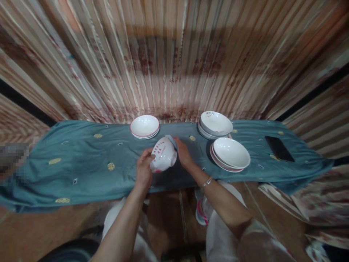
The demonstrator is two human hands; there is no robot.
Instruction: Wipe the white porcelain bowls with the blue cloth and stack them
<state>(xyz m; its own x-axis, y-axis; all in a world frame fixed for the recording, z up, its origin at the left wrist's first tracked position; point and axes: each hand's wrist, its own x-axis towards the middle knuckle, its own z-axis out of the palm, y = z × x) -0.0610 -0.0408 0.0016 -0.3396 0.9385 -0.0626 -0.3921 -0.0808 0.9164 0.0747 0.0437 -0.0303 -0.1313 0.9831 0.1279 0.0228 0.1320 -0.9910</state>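
A pleated, striped curtain (163,72) with reddish floral print is hanging behind the counter's back edge, and a brown floor (169,218) is showing below the front edge. The long, narrow counter (87,185) is wearing a soft, wrinkled teal cloth with yellow pineapple motifs; its folds are drooping over the left and right ends. Room for moving is running widest from the left end to the middle, while stacked bowls are narrowing the right half.

Along the back edge, right of the middle, a glossy white stack (215,125) is standing, its top bowl bearing a small floral print. A second stack (231,154) is sitting just in front of it, near the front edge. A lower, red-rimmed stack (144,127) is resting by the back edge, left of the middle.

The hands are working over the counter's middle, near the front edge. The left hand (144,167) is gripping a tilted white bowl (164,155) with red lettering; the right hand (183,153) is holding a pale blue piece (171,139), perhaps a folded cloth, against its far side. A flat dark phone (280,148) is lying toward the right end. A thin bracelet (208,181) is circling the right wrist.
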